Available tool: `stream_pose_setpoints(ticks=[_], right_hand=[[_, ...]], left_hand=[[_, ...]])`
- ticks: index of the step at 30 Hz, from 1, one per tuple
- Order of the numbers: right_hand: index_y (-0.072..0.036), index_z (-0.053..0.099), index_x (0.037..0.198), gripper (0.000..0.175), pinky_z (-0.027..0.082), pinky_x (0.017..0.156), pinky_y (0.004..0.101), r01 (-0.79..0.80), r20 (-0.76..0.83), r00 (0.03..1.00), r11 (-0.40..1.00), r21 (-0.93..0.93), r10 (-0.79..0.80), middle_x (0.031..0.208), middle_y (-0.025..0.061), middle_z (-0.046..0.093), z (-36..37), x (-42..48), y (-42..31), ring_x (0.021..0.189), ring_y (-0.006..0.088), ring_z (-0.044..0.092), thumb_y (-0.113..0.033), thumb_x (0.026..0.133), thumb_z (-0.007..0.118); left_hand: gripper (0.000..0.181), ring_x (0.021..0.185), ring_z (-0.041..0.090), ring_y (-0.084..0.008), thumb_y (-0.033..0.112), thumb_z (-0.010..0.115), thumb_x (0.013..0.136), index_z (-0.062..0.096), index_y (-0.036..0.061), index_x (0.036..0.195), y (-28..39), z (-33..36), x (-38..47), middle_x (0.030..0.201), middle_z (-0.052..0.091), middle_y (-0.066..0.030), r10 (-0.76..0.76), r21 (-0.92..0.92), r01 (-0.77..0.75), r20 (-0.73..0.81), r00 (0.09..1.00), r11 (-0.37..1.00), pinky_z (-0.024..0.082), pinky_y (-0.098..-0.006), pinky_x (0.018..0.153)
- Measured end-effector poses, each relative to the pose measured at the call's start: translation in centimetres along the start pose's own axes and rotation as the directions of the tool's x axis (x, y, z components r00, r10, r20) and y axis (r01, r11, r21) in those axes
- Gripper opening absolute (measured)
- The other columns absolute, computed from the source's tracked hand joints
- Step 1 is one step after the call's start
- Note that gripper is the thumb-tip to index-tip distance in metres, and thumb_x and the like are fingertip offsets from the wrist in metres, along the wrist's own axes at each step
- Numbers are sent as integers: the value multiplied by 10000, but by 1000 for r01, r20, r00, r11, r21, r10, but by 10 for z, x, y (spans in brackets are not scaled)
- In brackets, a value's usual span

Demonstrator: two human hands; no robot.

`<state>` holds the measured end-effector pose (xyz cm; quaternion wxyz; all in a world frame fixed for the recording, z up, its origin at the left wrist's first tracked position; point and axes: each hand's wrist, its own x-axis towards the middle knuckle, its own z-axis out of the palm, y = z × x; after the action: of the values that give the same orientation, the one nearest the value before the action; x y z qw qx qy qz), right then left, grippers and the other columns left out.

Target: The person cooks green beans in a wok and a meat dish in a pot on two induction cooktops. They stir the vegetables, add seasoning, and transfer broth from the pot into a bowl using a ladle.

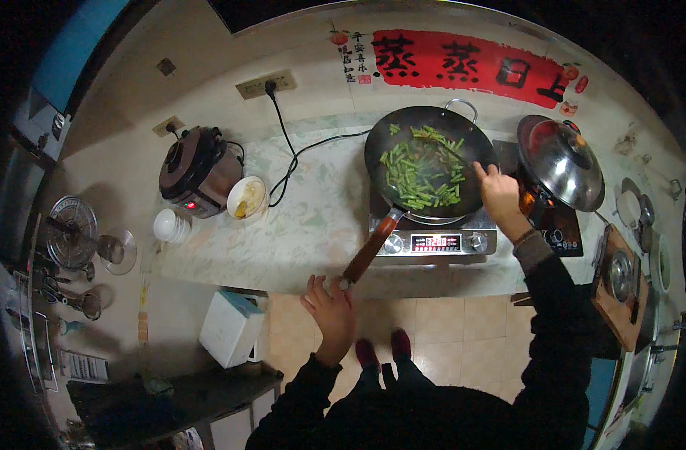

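Chopped green beans (419, 174) lie spread in a black wok (478, 138), which sits on a steel-fronted electric cooker (433, 242) with a lit display. My right hand (496, 191) is closed at the wok's right side around the end of a thin dark utensil, which reaches in among the beans; its far end is hard to make out. My left hand (329, 309) is by the end of the wok's brown wooden handle (371, 247), fingers spread, not wrapped around it; whether it touches the tip is unclear.
Right of the wok, a domed steel lid (562, 163) rests over another cooker. A cutting board (607, 298) with a metal dish lies farther right. Leftward are an electric pressure cooker (199, 174), a bowl of food (248, 198), stacked white bowls (171, 226) and a black power cord (284, 185).
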<state>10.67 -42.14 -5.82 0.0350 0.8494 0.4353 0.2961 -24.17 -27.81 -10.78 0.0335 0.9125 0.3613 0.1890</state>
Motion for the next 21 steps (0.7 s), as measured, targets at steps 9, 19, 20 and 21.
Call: stream_pose_setpoints(ticks=[9,19,20,21], right_hand=[[-93,527,1115,336,445,439,314,238,286,935,969,-72,-209,728,58,534,-42,-32,21,549,205,590,-138,784,487],[-135,528,1122,395,456,451,328,329,307,891,942,68,-334,796,103,576,-103,-31,-7,560,210,600,-128,727,534],[-143,512,1153,400,453,454,333,276,332,903,960,40,-273,814,107,567,-86,-24,-19,585,215,601,-122,754,520],[-151,497,1184,406,449,458,337,210,387,903,978,-12,-189,831,112,559,-72,-18,-25,610,221,602,-115,780,507]], left_hand=[[330,1147,353,-355,188,577,806,469,56,1089,2,3,-1,1139,401,-156,8,-14,-9,-58,998,1000,280,-597,870],[311,1155,344,-367,201,566,805,471,36,1050,2,5,-1,1139,405,-188,15,-32,-17,-62,998,999,261,-615,882],[312,1155,343,-367,202,566,805,471,37,1052,1,4,0,1141,403,-188,23,-24,-24,-64,998,999,262,-616,880],[310,1157,341,-367,207,564,808,472,42,1054,1,4,0,1144,402,-186,15,-29,-16,-55,998,999,258,-616,885]])
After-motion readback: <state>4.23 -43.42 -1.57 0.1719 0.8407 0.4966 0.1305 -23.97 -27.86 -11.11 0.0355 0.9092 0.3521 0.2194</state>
